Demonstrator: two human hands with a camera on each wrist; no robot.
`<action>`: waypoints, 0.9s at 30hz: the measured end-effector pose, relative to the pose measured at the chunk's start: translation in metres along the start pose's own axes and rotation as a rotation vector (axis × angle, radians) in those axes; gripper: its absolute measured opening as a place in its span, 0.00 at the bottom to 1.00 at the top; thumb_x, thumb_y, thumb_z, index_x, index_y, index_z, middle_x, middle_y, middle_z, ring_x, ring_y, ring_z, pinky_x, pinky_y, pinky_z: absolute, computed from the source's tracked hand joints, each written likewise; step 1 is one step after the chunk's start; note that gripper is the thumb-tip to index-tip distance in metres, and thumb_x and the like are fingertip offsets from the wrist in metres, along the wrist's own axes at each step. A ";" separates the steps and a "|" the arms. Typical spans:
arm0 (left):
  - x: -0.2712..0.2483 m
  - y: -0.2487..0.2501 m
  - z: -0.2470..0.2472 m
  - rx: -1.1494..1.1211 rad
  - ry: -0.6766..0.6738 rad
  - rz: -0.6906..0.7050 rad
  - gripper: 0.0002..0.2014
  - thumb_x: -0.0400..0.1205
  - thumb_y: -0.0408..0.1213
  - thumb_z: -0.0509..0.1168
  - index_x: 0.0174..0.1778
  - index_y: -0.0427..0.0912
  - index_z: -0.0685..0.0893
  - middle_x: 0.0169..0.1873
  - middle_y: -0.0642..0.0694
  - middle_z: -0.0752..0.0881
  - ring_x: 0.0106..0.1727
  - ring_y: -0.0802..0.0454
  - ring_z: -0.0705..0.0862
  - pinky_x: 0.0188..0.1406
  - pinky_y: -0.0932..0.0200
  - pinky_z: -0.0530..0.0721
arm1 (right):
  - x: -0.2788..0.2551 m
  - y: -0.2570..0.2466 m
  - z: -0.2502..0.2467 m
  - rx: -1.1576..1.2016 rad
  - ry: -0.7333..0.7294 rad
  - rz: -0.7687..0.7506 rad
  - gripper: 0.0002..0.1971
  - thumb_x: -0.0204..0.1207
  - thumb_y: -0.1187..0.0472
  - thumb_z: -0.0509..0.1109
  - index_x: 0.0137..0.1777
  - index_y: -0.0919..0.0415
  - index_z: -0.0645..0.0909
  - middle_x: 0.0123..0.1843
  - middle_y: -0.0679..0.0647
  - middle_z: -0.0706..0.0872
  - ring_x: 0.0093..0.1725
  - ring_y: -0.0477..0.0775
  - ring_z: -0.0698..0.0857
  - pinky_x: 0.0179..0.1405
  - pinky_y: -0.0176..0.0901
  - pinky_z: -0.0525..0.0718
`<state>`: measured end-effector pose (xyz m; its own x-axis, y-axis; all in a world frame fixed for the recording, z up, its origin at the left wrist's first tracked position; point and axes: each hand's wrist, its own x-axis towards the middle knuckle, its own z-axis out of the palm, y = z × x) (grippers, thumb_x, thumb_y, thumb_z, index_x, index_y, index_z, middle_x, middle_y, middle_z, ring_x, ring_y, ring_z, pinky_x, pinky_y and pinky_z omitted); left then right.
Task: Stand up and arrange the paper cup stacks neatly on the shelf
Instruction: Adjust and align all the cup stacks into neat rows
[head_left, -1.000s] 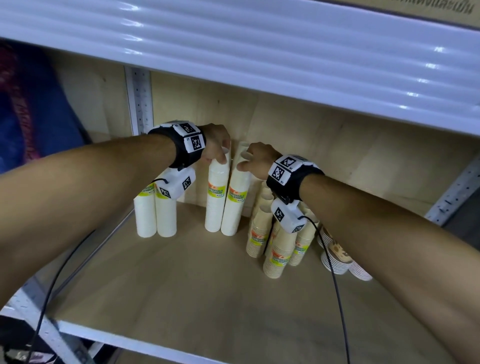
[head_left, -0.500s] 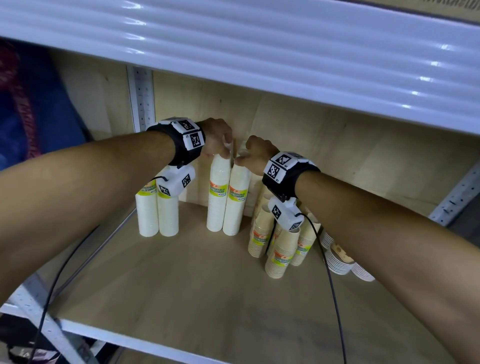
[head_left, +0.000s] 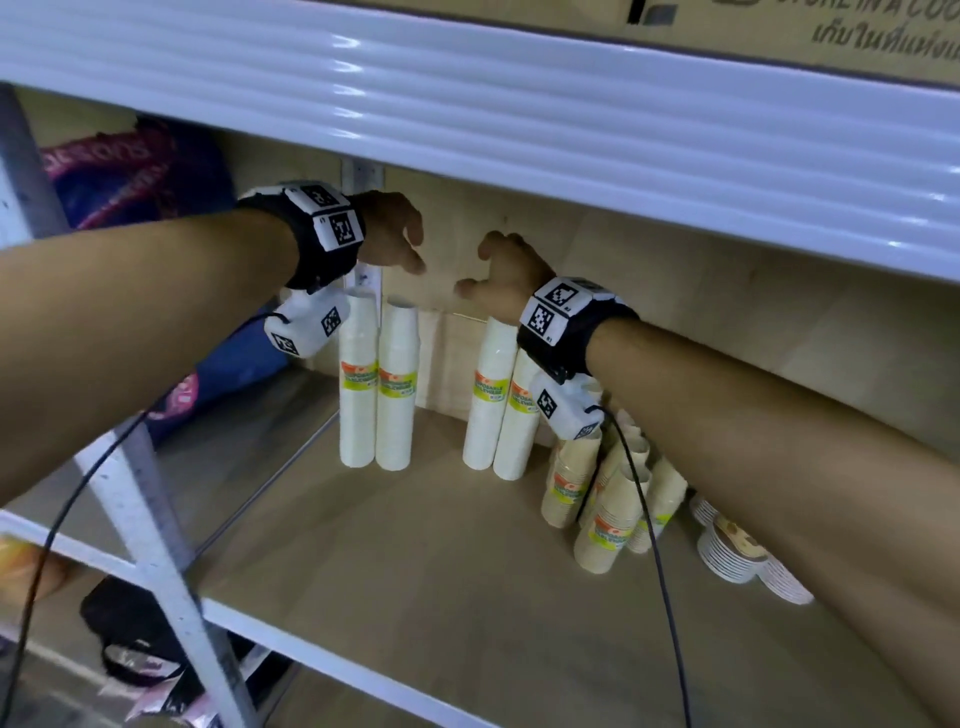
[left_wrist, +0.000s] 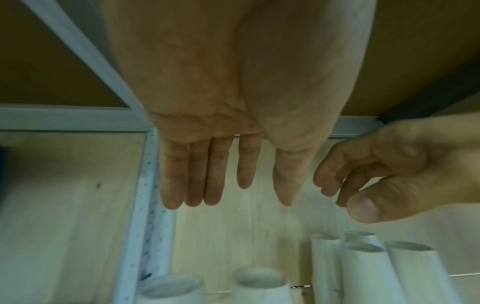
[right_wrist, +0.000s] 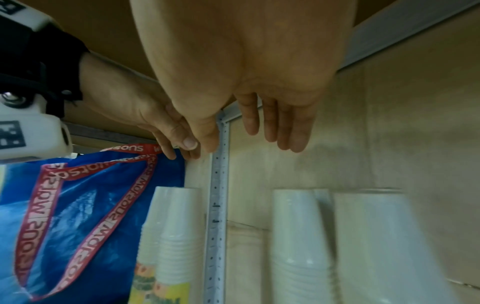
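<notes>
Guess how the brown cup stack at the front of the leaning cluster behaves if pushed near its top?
The brown cup stack is tall, narrow and already tilted, so it probably tips rather than slides. Nested paper suggests it is light. Brown neighbours lean close behind and may topple too.

The top of the right-hand white cup stack (head_left: 519, 415) is hidden behind the right wrist camera (head_left: 566, 410). The brown cup stacks (head_left: 608, 509) at 4 o'clock are partly covered by the forearm and cable. The white stacks (left_wrist: 369, 273) are cut off by the lower edge of the left wrist view and blurred. The box lettering (head_left: 883, 41) at 1 o'clock is cropped.
</notes>
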<state>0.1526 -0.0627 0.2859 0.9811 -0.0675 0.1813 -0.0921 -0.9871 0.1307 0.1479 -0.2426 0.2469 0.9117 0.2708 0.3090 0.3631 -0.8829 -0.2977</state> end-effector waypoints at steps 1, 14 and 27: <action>-0.003 -0.008 0.000 -0.001 -0.001 -0.020 0.26 0.79 0.52 0.71 0.71 0.44 0.79 0.72 0.42 0.75 0.70 0.41 0.76 0.66 0.52 0.76 | 0.001 -0.007 0.005 0.020 -0.007 -0.021 0.31 0.76 0.46 0.70 0.74 0.60 0.69 0.71 0.59 0.73 0.69 0.60 0.76 0.65 0.51 0.79; -0.033 -0.054 0.049 -0.050 -0.204 -0.108 0.37 0.82 0.47 0.67 0.85 0.44 0.60 0.83 0.44 0.61 0.83 0.46 0.62 0.79 0.56 0.62 | 0.012 -0.057 0.077 0.064 -0.131 -0.076 0.32 0.73 0.47 0.73 0.73 0.61 0.71 0.68 0.59 0.79 0.64 0.61 0.81 0.51 0.46 0.80; -0.044 -0.065 0.064 -0.197 0.058 -0.071 0.18 0.76 0.48 0.74 0.57 0.44 0.82 0.58 0.46 0.82 0.53 0.49 0.79 0.47 0.56 0.77 | 0.006 -0.058 0.088 0.110 -0.111 -0.079 0.18 0.76 0.60 0.67 0.65 0.60 0.73 0.69 0.59 0.81 0.62 0.63 0.83 0.59 0.50 0.84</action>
<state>0.1260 -0.0047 0.2072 0.9754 0.0156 0.2198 -0.0597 -0.9414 0.3319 0.1491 -0.1561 0.1868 0.8929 0.3839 0.2351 0.4477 -0.8116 -0.3753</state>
